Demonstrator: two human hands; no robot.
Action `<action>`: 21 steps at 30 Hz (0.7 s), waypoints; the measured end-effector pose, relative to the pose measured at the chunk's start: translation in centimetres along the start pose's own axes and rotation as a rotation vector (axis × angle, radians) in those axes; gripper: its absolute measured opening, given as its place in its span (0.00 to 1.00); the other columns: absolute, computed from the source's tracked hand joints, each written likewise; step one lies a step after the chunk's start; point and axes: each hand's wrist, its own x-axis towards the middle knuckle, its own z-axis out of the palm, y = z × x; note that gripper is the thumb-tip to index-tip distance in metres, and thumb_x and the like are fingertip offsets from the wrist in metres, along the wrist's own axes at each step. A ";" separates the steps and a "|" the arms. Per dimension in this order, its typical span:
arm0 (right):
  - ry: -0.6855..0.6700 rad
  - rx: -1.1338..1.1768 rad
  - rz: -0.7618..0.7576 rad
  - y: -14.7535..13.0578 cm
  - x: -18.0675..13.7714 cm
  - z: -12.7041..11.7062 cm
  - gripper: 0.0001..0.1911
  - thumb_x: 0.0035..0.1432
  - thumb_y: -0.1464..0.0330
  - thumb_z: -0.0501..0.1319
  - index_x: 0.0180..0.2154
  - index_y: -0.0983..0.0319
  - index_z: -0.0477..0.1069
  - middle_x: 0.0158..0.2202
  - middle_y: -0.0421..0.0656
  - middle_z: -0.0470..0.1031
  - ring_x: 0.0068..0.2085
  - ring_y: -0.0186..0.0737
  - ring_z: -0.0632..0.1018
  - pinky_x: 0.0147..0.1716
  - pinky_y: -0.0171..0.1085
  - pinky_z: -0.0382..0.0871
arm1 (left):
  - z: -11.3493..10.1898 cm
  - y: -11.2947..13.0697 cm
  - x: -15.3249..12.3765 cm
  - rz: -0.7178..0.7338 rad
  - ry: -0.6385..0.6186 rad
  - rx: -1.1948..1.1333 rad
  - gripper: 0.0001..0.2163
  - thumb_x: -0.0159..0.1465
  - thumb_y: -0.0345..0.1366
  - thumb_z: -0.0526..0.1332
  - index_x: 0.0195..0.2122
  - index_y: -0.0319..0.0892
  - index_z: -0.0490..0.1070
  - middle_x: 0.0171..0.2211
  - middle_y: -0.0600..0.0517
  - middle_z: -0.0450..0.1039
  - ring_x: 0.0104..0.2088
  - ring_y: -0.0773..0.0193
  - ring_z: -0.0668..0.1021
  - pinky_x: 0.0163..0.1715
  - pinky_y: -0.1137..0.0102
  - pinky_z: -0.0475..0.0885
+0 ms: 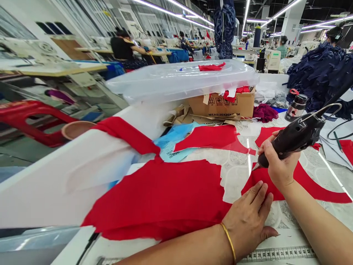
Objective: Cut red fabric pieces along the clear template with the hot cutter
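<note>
My right hand [280, 163] grips a black corded hand tool [296, 134] whose pointed tip touches the edge of a curved red fabric piece [311, 184]. My left hand [249, 217] lies flat, fingers stretched out, pressing the near end of that red piece onto the pale patterned table top [237, 169]; a gold bangle sits on the wrist. A large red fabric panel [162, 198] lies just left of the left hand. Another red cut piece [212, 138] lies farther back.
A cardboard box [228, 105] under a clear plastic lid [182, 81] stands at the back. A dark bottle [295, 106] and a heap of navy fabric [320, 73] are at the right. A measuring tape [281, 253] runs along the near edge. Other people work at tables behind.
</note>
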 end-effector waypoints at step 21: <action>-0.051 0.189 0.050 -2.7 -1.4 0.0 0.15 0.56 0.63 0.69 0.41 0.56 0.66 0.24 0.32 0.71 0.22 0.35 0.74 0.24 0.39 0.73 | 0.1 0.6 0.5 -0.012 -0.005 -0.025 0.35 0.70 0.59 0.56 0.60 0.28 0.67 0.61 0.31 0.70 0.64 0.44 0.70 0.65 0.55 0.66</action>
